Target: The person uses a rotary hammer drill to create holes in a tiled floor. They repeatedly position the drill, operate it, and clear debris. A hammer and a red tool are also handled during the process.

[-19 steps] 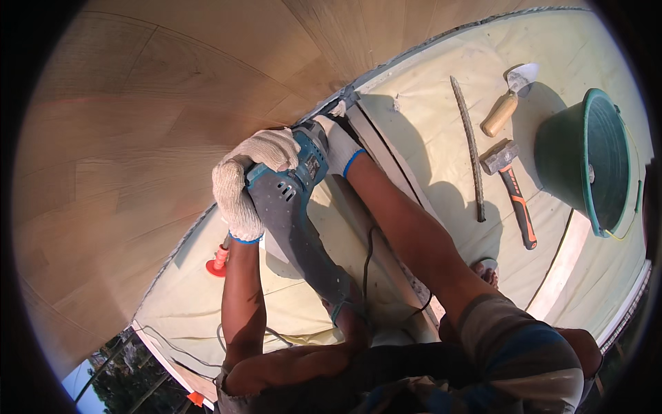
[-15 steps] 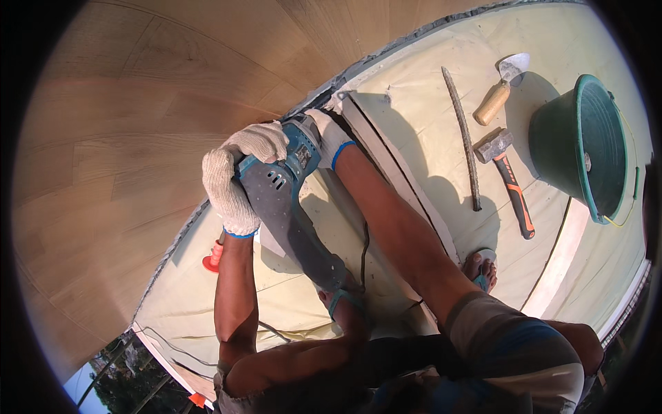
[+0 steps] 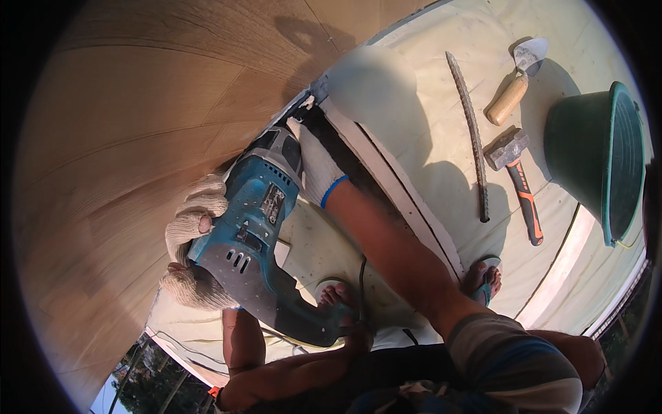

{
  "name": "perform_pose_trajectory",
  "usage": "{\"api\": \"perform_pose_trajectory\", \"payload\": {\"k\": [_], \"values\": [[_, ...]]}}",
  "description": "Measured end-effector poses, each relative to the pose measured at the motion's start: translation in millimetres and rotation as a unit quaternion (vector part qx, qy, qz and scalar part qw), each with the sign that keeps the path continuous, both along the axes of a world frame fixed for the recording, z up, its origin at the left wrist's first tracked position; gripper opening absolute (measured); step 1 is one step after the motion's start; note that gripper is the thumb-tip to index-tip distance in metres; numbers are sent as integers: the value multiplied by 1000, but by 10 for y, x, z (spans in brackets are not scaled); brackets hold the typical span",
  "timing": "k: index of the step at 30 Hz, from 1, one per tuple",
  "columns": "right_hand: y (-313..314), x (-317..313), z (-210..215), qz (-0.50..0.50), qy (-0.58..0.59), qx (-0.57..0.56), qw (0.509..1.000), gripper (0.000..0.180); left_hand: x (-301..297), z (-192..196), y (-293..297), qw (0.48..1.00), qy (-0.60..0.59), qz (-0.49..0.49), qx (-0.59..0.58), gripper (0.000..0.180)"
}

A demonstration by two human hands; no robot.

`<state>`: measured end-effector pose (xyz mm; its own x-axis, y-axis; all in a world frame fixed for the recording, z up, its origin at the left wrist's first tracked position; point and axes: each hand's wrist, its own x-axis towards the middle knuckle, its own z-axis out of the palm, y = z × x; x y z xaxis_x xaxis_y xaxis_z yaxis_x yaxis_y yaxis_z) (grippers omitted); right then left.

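one left hand (image 3: pixel 181 234) clamped the power tool (image 3: pixel 249 210), pulled back, baring more dark gap (image 3: pixel 336 145) beside it, the right hand (image 3: pixel 316 160) grip unclear.

Floor (image 3: pixel 448 34) sheeted in pale yellow, creased. On it, toward right: ribbed metal rod (image 3: pixel 470 127) — left of trowel (image 3: pixel 508 100) (wooden handle, metal blade) and hammer (image 3: pixel 523 185) with black-and-orange grip. Hammer head just beside trowel handle. Green bucket (image 3: pixel 579 138) right of both — sandalled feet (image 3: pixel 476 278) on floor too.
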<state>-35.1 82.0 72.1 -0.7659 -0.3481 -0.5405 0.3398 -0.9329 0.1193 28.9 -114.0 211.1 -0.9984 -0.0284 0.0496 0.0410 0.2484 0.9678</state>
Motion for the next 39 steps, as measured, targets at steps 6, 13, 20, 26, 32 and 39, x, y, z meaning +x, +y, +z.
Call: {"api": "perform_pose_trajectory", "payload": {"k": [6,13,20,26,32,39], "values": [[-189,555,239,6,-59,128,990,52,490,10,-57,995,-75,68,12,71],[-158,802,741,49,-16,-56,997,70,205,190,463,1000,7,-4,20,90],[-266,1182,815,62,124,-79,987,74,113,324,477,999,12,-26,-14,88],[234,1301,1132,226,351,116,901,76,294,133,83,998,-26,49,21,64],[479,1259,1330,264,385,158,870,65,768,-396,-132,980,-163,111,-40,57],[961,1170,1505,342,341,187,856,67,944,-698,-17,964,-239,116,-17,51]]}}
